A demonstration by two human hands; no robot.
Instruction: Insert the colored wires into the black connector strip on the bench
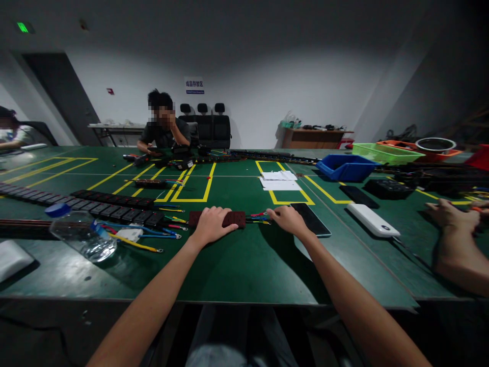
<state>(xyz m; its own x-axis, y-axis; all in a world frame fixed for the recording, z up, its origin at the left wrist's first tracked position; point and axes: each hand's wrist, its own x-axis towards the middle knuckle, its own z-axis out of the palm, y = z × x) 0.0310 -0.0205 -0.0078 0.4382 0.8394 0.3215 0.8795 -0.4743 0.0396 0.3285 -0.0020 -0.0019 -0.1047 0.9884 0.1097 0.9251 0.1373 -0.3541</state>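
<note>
My left hand (211,223) lies on top of a dark red-brown socket strip (234,219) on the green table (244,265), fingers curled over it. My right hand (286,218) rests just right of the strip's end, fingers closed around the coloured wires (258,217) that stick out of it. A black phone (311,219) lies flat right beside my right hand.
Rows of black socket strips (95,204) and loose coloured wires (141,239) lie at the left, with a clear water bottle (82,237) lying on its side. A white power bank (372,220), blue bin (346,167), papers (279,180). Another person's hand (451,214) rests at the right; a person sits across the table.
</note>
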